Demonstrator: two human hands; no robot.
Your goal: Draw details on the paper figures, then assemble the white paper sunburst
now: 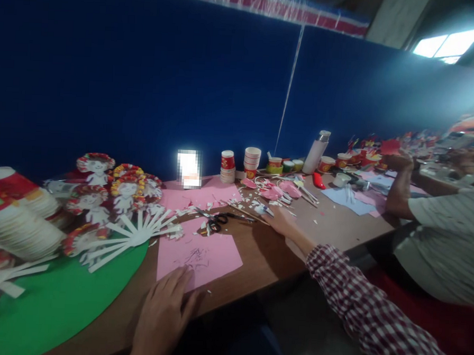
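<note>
My left hand (165, 310) lies flat, fingers stretched out, on the near corner of a pink paper sheet (201, 252) at the table's front edge. My right hand (277, 220), in a red checked sleeve, reaches out to the right across the brown table (256, 258). Its fingers touch a small pen-like thing (265, 209) among white paper scraps and thin wooden sticks; whether they grip it I cannot make out. Black scissors (218, 220) lie between the two hands, just above the pink sheet.
A green round sheet (63, 301) with cut white cup fans and paper dolls (123, 190) fills the left. Stacked paper cups (16, 219) stand far left, more cups (252, 161) and a white bottle (316, 151) at the back. Another person's arm (399, 191) works at the right.
</note>
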